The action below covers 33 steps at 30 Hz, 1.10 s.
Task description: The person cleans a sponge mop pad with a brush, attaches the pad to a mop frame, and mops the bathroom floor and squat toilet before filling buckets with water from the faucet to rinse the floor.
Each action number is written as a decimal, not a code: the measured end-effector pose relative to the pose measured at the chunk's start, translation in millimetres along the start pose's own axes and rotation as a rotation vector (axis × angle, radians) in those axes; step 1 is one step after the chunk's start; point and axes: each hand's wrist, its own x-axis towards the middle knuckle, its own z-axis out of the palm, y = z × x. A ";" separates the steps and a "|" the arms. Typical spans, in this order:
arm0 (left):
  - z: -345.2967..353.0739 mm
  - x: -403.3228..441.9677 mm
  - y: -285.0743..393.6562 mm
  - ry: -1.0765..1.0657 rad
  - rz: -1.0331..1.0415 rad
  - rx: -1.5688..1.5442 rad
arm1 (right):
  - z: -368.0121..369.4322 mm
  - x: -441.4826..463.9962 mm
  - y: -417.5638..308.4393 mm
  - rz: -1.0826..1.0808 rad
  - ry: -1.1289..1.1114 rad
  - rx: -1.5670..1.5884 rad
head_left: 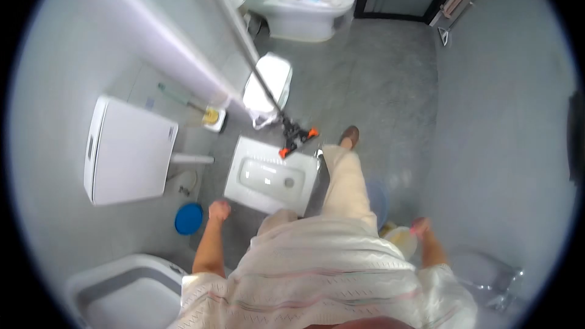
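Note:
My left hand [219, 210] hangs in a loose fist with nothing visible in it, between the squat toilet [234, 176] and a round blue lid or bucket [189, 218]. On the other side my right hand [422, 226] is closed on a small pink thing [417, 229], too blurred to name. Just beside that hand is a whitish-yellow container [402, 242], partly hidden by my clothes; whether it hangs from the hand I cannot tell. A mop [297, 136] with a black and orange head stands by the squat toilet, its pole leaning; neither hand touches it.
A white cistern [131, 151] is on the left wall, a brush holder [214, 119] beyond it. A lidded white bin [268, 85] stands by the partition. Farther back is a sitting toilet [304, 21] with items on top. A grey-white basin [131, 268] is lower left.

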 end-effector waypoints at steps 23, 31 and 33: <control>-27.8 219.6 539.2 -0.394 0.192 0.061 | -328.7 142.7 118.7 0.728 0.343 1.428; -24.0 294.4 651.0 -0.522 0.449 0.439 | -266.9 176.7 125.1 0.959 0.332 1.641; -19.6 295.0 659.8 -0.560 0.357 0.408 | -231.9 191.5 132.1 0.995 0.272 1.610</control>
